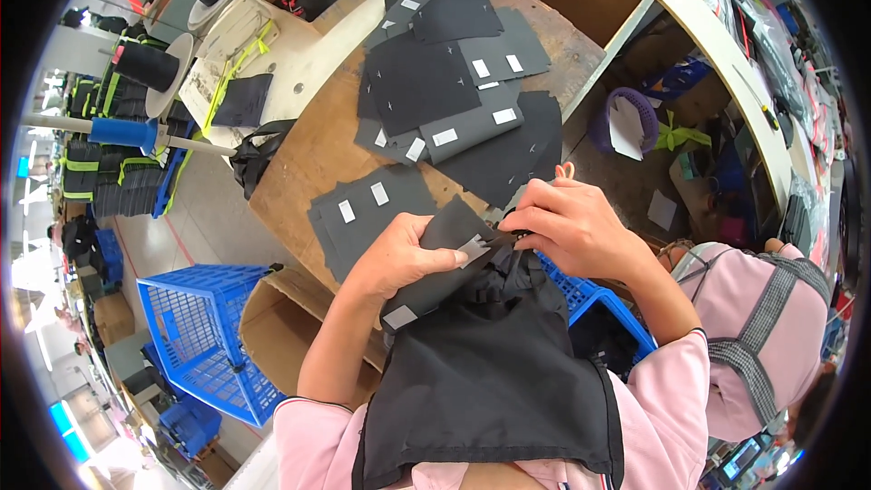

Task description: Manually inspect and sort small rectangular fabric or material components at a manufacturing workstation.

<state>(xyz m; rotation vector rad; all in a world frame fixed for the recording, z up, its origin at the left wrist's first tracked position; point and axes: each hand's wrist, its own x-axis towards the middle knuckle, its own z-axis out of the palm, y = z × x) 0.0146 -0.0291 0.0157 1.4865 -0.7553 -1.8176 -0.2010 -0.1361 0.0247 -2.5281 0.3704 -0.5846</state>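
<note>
My left hand (pixel 399 259) is closed on a dark grey fabric piece (pixel 428 295), its thumb lying on a white label near the piece's upper end. Another white label shows at the lower end. My right hand (pixel 572 222) pinches at the right edge of this piece; what sits between its fingertips is too small to make out. A small orange loop (pixel 565 170) sticks out just beyond my right knuckles, the rest of it hidden. Beyond my hands, black and grey cut fabric pieces (pixel 422 82), several with white labels, lie overlapped on a worn wooden board (pixel 299 163). A smaller grey stack (pixel 363 209) lies beside my left hand.
A blue plastic crate (pixel 195 336) and a cardboard box (pixel 272 308) stand at left. Another blue basket (pixel 617 308) is beside my right forearm. Black thread cones (pixel 150 66) stand at far left. To the right, another person in pink (pixel 762 336) sits close by.
</note>
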